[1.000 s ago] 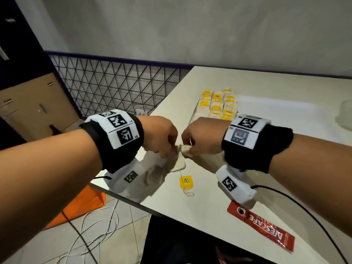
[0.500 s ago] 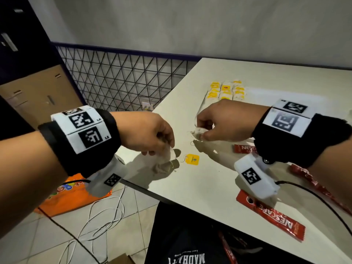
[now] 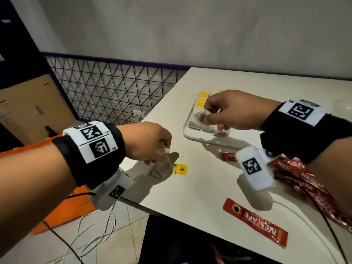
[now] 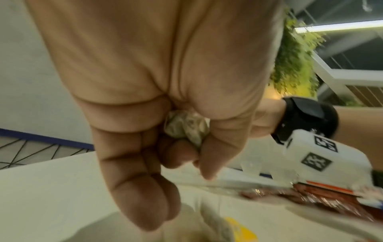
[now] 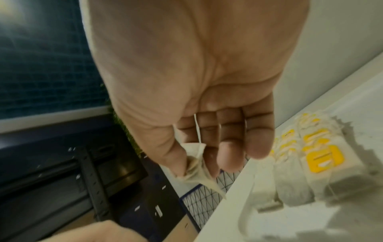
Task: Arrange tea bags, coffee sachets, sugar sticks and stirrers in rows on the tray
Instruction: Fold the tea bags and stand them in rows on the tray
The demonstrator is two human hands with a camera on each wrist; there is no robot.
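Your right hand is over the near left corner of the white tray, its fingers curled and pinching a crumpled tea bag between thumb and forefinger; in the right wrist view a thin string runs up from the bag across your fingers. On the tray below, rows of tea bags with yellow tags lie side by side along its left part.

Your left hand hangs above the table near its left edge, fingers folded in and gripping a second tea bag scrunched against your palm. From that hand a pale bag hangs down, and its yellow tag lies flat on the table just to the right.

One red Nescafe coffee sachet lies alone near the front table edge. A loose pile of coffee sachets sits under your right wrist, well right of the yellow tag.
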